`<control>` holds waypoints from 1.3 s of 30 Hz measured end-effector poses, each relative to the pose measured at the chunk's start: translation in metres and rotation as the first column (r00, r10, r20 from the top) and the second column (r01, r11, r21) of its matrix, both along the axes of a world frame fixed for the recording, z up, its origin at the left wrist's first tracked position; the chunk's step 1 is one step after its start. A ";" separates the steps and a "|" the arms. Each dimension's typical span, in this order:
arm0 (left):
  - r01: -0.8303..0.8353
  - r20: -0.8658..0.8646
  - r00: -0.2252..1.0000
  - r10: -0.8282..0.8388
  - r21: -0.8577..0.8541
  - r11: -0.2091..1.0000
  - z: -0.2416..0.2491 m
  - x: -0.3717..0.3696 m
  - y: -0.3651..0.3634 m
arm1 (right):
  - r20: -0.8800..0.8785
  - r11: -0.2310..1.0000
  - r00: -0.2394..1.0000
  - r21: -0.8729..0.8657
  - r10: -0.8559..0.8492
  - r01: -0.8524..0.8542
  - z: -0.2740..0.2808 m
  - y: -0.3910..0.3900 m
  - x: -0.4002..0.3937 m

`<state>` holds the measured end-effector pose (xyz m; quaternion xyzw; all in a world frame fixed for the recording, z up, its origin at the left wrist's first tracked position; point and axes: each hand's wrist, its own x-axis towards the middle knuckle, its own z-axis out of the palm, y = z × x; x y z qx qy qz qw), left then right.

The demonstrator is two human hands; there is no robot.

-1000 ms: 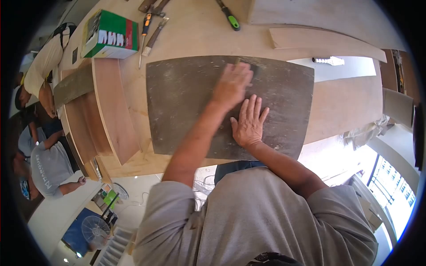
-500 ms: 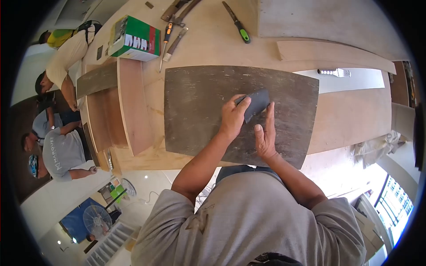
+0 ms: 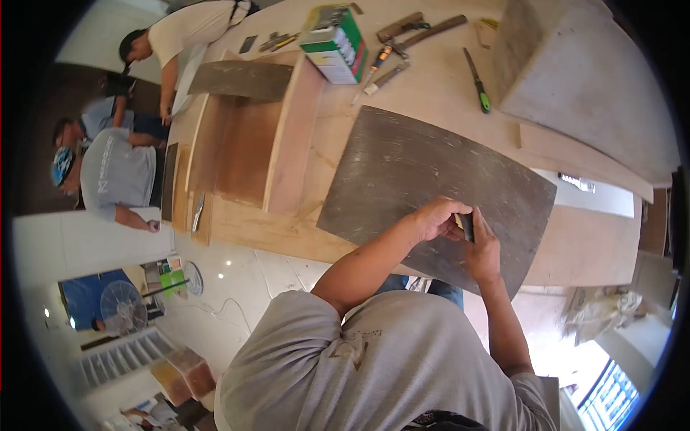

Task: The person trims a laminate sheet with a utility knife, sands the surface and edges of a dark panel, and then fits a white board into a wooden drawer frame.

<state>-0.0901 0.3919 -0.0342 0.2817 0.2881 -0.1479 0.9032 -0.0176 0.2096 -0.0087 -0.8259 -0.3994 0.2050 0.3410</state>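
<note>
A dark brown rectangular board (image 3: 431, 172) with pale scratches lies on the light wooden table (image 3: 330, 154). Over its lower right part, my left hand (image 3: 440, 219) and my right hand (image 3: 483, 250) come together around a small dark folded sheet (image 3: 466, 225). The fingers of both hands are closed on this sheet, with a lighter face of it showing between them. Beyond the board's upper edge lie an orange-handled screwdriver (image 3: 382, 57) and a green-handled file (image 3: 477, 80).
An open wooden box frame (image 3: 248, 147) stands to the left, a green and white can (image 3: 334, 47) behind it. Hammers (image 3: 431, 36) lie at the back. A large pale block (image 3: 589, 86) stands at the right. Several people, one in a cream shirt (image 3: 198, 29), are at the far left.
The view has turned. My hands have moved to the board's lower right part, and the dark sheet now shows edge-on between them. My right hand's outstretched fingers have closed on it.
</note>
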 end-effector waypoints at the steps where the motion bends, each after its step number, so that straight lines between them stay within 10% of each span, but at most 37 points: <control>1: 0.041 -0.020 0.999 -0.039 0.081 0.996 0.006 -0.003 0.005 | -0.014 1.000 1.000 0.029 -0.003 0.003 -0.008 -0.005 0.004; 7: -0.074 0.136 0.991 -0.019 0.649 0.758 0.023 -0.025 0.003 | -0.659 0.975 0.727 -0.048 -0.195 0.218 0.019 0.004 0.002; 17: -0.159 0.108 0.987 0.118 0.727 0.668 0.043 -0.040 -0.001 | -0.968 0.922 0.215 -0.035 -0.127 0.386 0.033 0.023 -0.008; 18: -0.089 0.067 0.996 0.059 0.781 0.618 0.047 -0.040 0.001 | -0.733 0.963 0.680 0.188 0.007 0.194 0.006 0.014 -0.004; 20: -0.026 0.003 0.999 0.033 0.673 0.739 0.056 -0.039 0.004 | -0.722 0.981 0.690 0.098 -0.047 0.170 0.008 0.002 0.004; 21: -0.055 0.044 0.998 0.035 0.619 0.783 0.050 -0.039 0.005 | -0.948 0.927 0.240 -0.113 -0.208 0.357 0.034 0.020 -0.005; 23: -0.088 0.079 0.995 0.055 0.514 0.853 0.034 -0.037 0.004 | -0.968 0.921 0.171 -0.111 -0.186 0.374 0.036 0.020 -0.004; 35: -0.211 0.130 0.976 0.173 0.382 0.900 0.029 -0.015 -0.021 | -0.995 0.926 0.097 0.006 -0.033 0.378 0.024 -0.001 0.007; 37: -0.302 0.077 0.953 0.294 0.362 0.882 0.046 -0.008 -0.033 | -0.909 0.963 0.379 -0.074 -0.171 0.258 0.016 -0.005 0.012; 39: -0.196 0.041 0.974 0.223 0.645 0.739 0.042 -0.001 -0.041 | -0.931 0.925 0.350 0.035 -0.107 0.378 0.002 -0.008 0.008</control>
